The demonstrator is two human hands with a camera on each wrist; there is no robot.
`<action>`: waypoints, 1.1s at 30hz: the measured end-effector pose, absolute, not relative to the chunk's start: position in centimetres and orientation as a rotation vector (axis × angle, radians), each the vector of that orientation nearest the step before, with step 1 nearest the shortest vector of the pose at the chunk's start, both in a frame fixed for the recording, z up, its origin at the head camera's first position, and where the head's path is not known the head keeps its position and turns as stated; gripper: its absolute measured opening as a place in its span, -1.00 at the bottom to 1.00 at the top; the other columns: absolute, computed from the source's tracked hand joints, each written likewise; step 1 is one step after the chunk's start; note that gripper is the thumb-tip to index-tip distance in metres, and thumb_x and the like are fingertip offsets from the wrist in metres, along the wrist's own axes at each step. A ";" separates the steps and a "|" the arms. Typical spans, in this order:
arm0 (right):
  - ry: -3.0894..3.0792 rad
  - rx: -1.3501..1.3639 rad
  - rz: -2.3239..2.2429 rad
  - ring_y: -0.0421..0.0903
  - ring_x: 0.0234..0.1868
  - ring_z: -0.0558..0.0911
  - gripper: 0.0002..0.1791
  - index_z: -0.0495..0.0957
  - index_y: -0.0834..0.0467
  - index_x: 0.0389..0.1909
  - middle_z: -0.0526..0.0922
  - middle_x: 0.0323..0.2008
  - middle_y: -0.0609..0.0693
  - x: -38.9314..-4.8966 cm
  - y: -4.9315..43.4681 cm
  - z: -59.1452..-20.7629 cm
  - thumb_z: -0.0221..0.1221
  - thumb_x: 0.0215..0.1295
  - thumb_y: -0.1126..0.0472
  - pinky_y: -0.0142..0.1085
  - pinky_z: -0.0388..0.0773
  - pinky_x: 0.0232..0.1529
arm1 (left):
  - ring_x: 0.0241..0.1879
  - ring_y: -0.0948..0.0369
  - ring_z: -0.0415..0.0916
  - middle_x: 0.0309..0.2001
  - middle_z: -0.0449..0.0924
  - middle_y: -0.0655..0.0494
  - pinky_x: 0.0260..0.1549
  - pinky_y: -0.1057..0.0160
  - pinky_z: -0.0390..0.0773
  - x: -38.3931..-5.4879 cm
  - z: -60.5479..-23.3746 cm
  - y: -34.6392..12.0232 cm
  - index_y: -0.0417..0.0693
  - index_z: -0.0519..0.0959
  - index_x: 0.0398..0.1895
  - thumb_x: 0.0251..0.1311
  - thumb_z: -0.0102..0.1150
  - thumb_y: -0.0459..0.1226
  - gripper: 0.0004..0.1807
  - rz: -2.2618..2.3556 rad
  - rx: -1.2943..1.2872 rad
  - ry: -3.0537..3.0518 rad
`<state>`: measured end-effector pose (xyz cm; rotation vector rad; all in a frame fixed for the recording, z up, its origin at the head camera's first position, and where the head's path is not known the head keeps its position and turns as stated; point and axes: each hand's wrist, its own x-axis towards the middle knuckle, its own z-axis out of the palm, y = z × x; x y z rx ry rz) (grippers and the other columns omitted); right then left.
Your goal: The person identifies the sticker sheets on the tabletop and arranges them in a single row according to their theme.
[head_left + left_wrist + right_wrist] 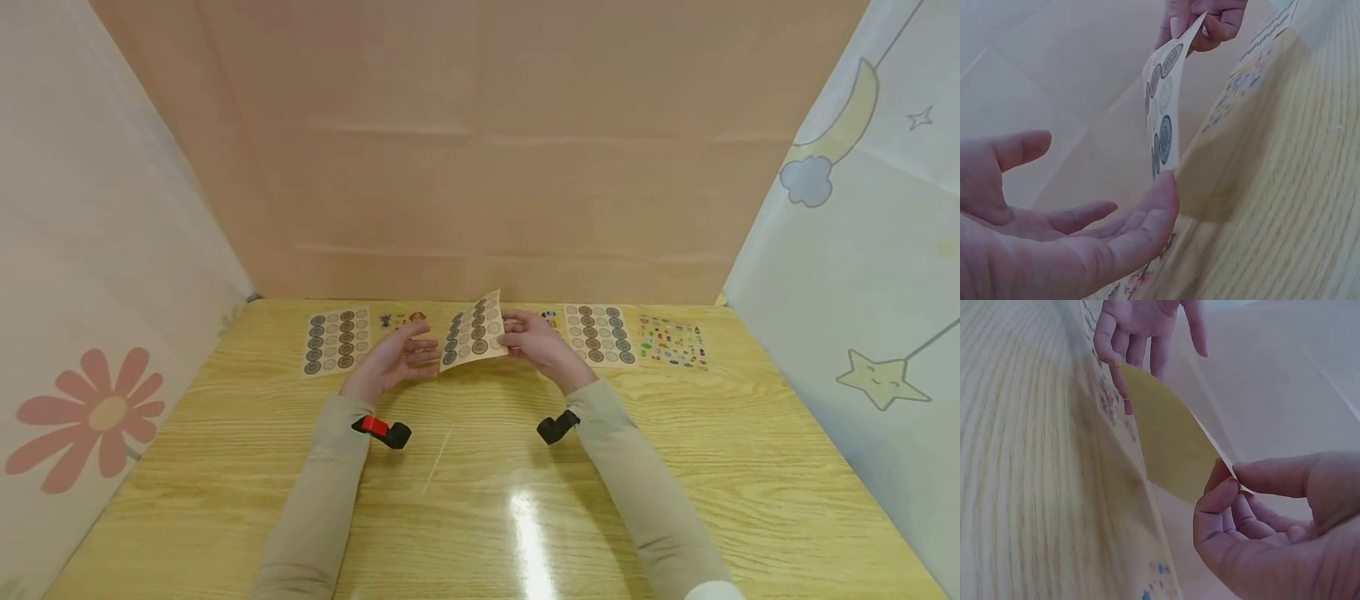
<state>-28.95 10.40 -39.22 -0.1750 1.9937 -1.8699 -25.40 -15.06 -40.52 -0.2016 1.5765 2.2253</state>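
Note:
My right hand pinches a sheet of round stickers between thumb and fingers at its right edge. The sheet is raised off the table and bends, its rows of dark and pale circles facing up. Its plain yellowish back appears in the right wrist view. My left hand is at the sheet's other end, thumb and fingers spread apart. In the left wrist view, one left fingertip touches the sheet's lower corner.
On the wooden table, a similar round-sticker sheet lies at left and another at right. Farther right is a sheet of small colourful stickers. Colourful pictures show partly behind my left hand. A brown backdrop stands behind.

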 end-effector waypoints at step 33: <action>1.762 -0.338 -1.882 -0.04 -0.22 0.62 -0.45 0.26 0.30 0.27 0.58 -0.15 0.16 -19.6 8.1 -39.1 0.08 0.24 0.48 -0.08 0.61 -0.12 | -0.21 0.17 0.54 -0.09 0.48 -0.12 -0.23 0.22 0.61 -16.4 -41.2 -18.5 -0.35 0.21 0.35 0.30 0.07 -0.47 -0.45 2.028 -0.050 2.021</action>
